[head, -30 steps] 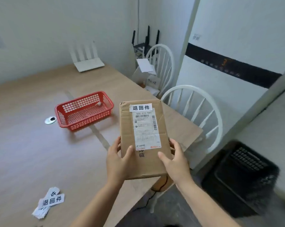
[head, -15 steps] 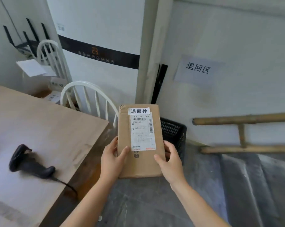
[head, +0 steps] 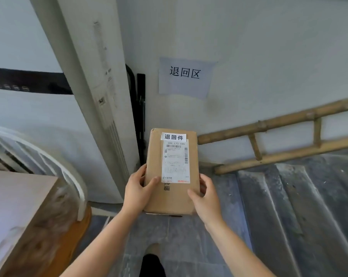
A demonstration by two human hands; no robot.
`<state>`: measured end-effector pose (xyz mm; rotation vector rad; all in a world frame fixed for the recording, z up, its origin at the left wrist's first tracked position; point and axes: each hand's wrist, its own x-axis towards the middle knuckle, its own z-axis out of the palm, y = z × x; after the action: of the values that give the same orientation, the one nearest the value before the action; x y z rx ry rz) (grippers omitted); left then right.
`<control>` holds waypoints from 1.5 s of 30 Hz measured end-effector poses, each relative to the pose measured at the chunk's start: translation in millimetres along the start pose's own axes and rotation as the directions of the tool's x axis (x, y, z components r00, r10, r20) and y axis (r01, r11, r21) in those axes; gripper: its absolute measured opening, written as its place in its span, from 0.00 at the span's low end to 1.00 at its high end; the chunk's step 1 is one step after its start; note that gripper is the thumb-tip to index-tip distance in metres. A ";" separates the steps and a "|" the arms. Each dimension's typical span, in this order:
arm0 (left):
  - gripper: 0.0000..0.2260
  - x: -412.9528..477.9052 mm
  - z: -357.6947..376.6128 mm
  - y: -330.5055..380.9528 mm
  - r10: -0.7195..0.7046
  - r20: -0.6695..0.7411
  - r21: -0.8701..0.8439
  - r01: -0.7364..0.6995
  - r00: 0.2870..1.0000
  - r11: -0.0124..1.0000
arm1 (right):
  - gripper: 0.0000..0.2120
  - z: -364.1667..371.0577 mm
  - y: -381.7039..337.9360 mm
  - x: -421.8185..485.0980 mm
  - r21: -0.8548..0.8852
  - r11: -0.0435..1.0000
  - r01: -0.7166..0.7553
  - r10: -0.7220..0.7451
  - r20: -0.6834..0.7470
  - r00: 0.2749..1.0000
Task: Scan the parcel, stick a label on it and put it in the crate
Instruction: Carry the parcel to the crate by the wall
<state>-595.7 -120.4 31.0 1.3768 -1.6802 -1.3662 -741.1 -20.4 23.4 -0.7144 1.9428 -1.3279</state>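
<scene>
A flat brown cardboard parcel (head: 172, 194) is held out in front of me, above the floor near the wall. A white shipping sheet (head: 176, 162) with barcodes covers its upper face, and a small white label (head: 173, 136) with black characters sits at its top edge. My left hand (head: 138, 189) grips the parcel's left side, thumb on top. My right hand (head: 206, 198) grips its right side. The black crate is hidden from view, behind the parcel.
A paper sign (head: 185, 76) with black characters hangs on the wall above the parcel. A tall white appliance (head: 93, 96) stands to the left, a white chair (head: 49, 162) and the wooden table corner (head: 19, 206) beside it. A bamboo ladder (head: 279, 142) leans low at right.
My view has swung right, away from the table. The scanner and the red basket are out of sight, and the black crate is now covered by the parcel. Both hands still hold the parcel.
</scene>
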 end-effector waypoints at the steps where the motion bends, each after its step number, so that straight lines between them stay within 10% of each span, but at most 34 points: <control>1: 0.15 12.5 5.4 -1.8 -0.010 0.029 0.010 0.010 1.000 1.000 | 0.24 -0.2 3.5 11.4 0.002 1.000 -0.018 0.018 -0.006 1.000; 20: 0.31 271.8 101.6 -99.8 -0.386 0.206 0.217 0.343 0.899 0.914 | 0.22 68.8 100.6 277.0 -0.126 0.940 -0.316 0.319 0.004 0.948; 45: 0.33 528.2 281.4 -491.7 -0.416 0.249 0.280 0.346 0.875 0.896 | 0.24 229.7 480.4 560.2 -0.327 0.843 -0.426 0.442 -0.029 0.897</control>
<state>-832.1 -491.5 -606.4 1.7816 -1.8752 -1.7219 -945.8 -411.8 -610.9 -0.4076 2.1477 -0.7143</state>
